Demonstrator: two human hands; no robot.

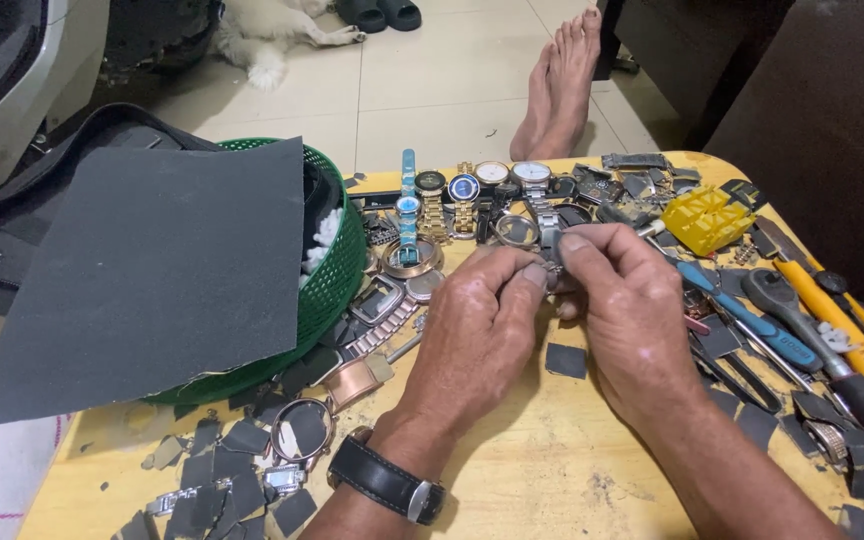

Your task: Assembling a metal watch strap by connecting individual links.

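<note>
We see a yellowish wooden table [552, 470], scuffed, w/ a green plastic basket [337, 275] at its left side, small dark sandpaper scraps [237, 470] along the near edge, a row of wristwatches [462, 190] at the far edge, loose watch cases [407, 260] mid-table, and a yellow plastic holder [707, 218] plus screwdrivers & hand tools [812, 320] on the right.

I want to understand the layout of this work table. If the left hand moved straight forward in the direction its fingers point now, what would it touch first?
The left hand points up and to the right, where its fingertips already meet the right hand around a small metal part. So it would probably press that part and the right fingers first; the row of watches lies beyond.
</note>
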